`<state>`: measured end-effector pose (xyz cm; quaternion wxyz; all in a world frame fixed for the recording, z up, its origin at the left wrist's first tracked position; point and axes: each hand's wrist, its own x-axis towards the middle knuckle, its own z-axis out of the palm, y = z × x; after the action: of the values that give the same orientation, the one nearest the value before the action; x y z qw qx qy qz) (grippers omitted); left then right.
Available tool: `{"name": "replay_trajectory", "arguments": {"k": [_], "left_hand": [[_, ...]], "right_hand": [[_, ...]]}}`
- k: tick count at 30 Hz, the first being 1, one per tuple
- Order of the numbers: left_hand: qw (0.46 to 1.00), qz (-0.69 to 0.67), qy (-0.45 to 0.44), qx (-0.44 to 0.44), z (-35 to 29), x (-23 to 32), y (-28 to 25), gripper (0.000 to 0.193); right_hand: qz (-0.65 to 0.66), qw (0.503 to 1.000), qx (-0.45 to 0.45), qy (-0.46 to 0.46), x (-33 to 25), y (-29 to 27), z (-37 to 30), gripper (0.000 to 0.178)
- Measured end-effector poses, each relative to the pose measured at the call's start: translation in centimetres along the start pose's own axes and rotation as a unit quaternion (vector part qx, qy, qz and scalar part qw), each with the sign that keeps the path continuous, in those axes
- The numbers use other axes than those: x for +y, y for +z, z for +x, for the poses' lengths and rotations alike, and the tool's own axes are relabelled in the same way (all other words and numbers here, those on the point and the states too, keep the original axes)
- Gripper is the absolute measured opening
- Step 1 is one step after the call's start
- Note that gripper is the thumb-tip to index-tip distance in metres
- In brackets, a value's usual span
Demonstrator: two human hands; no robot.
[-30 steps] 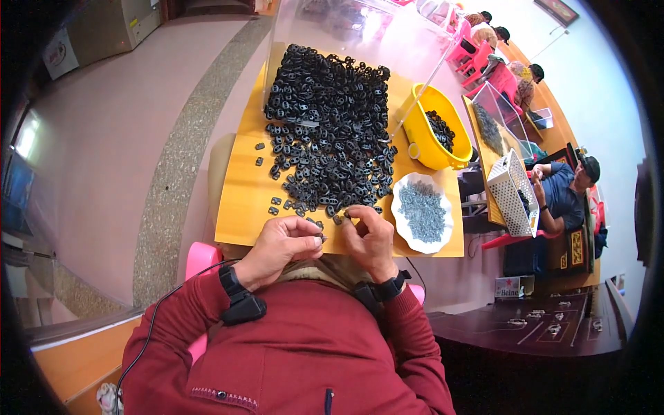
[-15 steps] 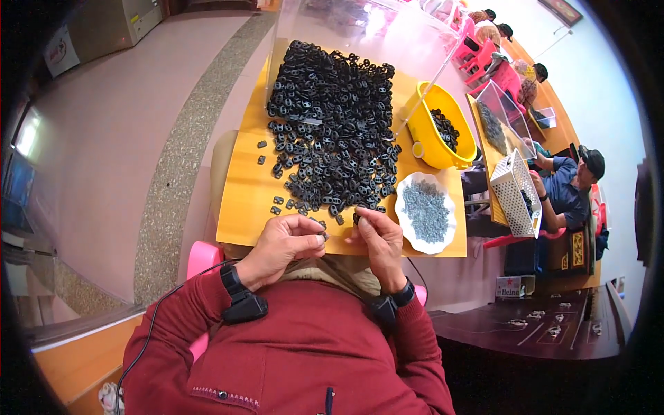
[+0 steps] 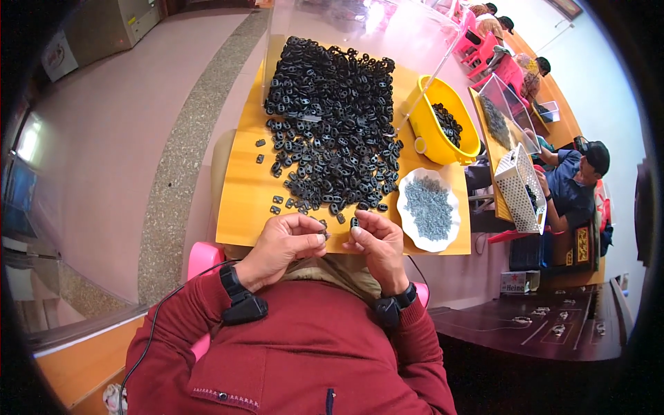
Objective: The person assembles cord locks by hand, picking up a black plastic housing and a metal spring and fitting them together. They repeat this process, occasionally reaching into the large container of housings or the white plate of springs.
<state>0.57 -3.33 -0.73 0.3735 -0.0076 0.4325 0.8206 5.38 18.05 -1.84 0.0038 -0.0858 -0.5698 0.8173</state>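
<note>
Pinching small black plastic clip, right hand fingertips closed; left hand curled shut, contents unclear.

The person wore a dark red long-sleeved top, its sleeves reaching the wrists, with a line of small pale stitching low on the front and a dark zip pull near the bottom edge. A tan collar showed at the neck. The left hand and right hand were bare. Each wrist carried a black band with a chunky black unit; a thin black cable ran from the left one down across the sleeve.
</note>
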Motion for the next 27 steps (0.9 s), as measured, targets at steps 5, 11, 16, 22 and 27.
{"name": "replay_trajectory", "arguments": {"k": [5,11,16,22,27], "left_hand": [[1.000,-0.009,0.006,0.000,0.0,0.0,0.1,0.014],[1.000,-0.006,0.005,-0.001,0.0,0.0,0.1,0.014],[1.000,-0.005,0.007,-0.007,0.0,-0.1,-0.1,0.013],[1.000,-0.010,0.008,-0.007,0.1,-0.2,-0.1,0.013],[1.000,-0.011,0.006,-0.005,0.0,-0.1,-0.1,0.015]], "right_hand": [[-0.004,1.000,-0.009,0.002,0.2,-0.1,0.0,0.029],[-0.030,0.999,-0.015,0.010,-0.1,0.2,-0.2,0.030],[-0.056,0.998,-0.027,0.005,0.1,0.3,-0.3,0.028],[-0.068,0.998,0.000,0.002,-0.1,0.8,-0.5,0.029],[-0.061,0.998,0.011,-0.008,-0.1,1.1,-0.4,0.029]]}}
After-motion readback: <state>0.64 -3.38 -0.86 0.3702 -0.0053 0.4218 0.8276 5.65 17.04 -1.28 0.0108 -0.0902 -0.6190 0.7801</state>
